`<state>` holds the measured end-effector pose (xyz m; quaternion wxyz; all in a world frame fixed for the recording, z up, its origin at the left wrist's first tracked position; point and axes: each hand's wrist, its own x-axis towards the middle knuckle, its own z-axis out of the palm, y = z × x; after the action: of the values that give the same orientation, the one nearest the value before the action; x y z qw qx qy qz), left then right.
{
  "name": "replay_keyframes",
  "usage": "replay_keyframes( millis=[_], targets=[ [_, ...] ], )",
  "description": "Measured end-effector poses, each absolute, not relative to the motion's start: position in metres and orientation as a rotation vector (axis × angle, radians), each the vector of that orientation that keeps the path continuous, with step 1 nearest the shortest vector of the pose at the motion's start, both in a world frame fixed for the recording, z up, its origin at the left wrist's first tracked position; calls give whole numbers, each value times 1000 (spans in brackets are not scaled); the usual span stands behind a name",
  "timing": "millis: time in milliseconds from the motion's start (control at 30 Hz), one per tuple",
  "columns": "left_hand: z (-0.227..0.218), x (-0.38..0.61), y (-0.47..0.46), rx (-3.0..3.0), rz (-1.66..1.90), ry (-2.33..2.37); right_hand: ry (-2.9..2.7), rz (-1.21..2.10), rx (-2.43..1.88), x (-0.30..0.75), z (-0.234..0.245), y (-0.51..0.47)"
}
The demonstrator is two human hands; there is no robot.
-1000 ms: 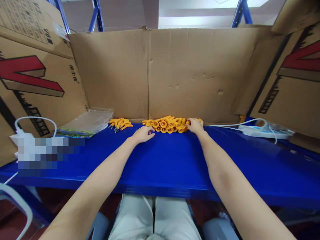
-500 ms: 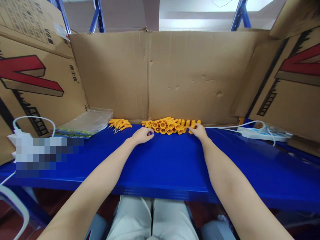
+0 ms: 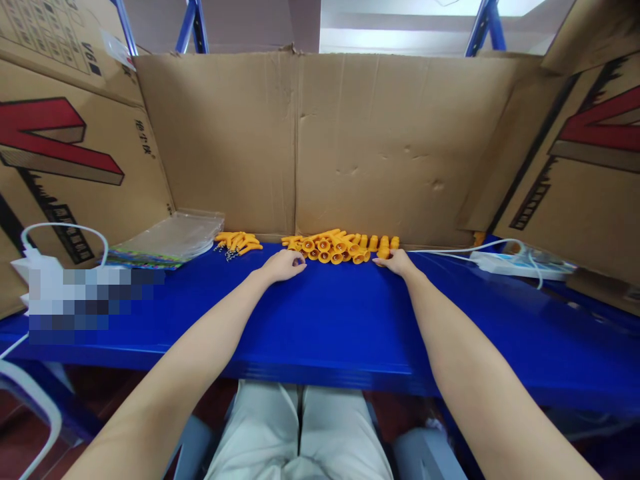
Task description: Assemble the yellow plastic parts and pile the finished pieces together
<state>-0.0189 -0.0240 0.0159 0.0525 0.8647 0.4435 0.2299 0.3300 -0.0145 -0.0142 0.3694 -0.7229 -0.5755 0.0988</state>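
Observation:
Just left of a stacked row of orange, cone-mouthed plastic pieces [image 3: 337, 247], my left hand [image 3: 283, 266] rests by the blue table surface. Its fingers curl loosely, with a small gap to the thumb and nothing visible between them. At the right end of the row, my right hand [image 3: 400, 261] has thumb and fingers closed about a small orange cylindrical piece [image 3: 383, 253]. More short orange cylinders [image 3: 374, 241] stand behind and beside it. A separate pile of orange pieces with metal clasps [image 3: 239, 243] lies farther left.
Clear plastic bags [image 3: 173, 237] lie at the back left, near a white plugged-in device [image 3: 43, 270]. A white power strip [image 3: 520, 265] with cables sits on the right. Cardboard panels [image 3: 380, 147] wall in the blue table [image 3: 330, 327] at back and sides.
The camera view has shifted slightly. My right thumb has dropped a little toward me around the orange cylindrical piece. My left hand stays nearly in place, its fingers slightly more closed.

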Motion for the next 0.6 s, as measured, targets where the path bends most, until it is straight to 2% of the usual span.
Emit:
replay_keyframes(
  millis=[200,400,600],
  targets=[
    [17,-19,-24,2625,670,1357,-1532,91,-1974,320,-11,-29],
    [21,-22,-25,2626,706,1458,-1579,108,-1979,322,-9,-28],
    [31,-46,-20,2353,781,2153,-1607,151,-1999,321,-7,-29]
  ],
)
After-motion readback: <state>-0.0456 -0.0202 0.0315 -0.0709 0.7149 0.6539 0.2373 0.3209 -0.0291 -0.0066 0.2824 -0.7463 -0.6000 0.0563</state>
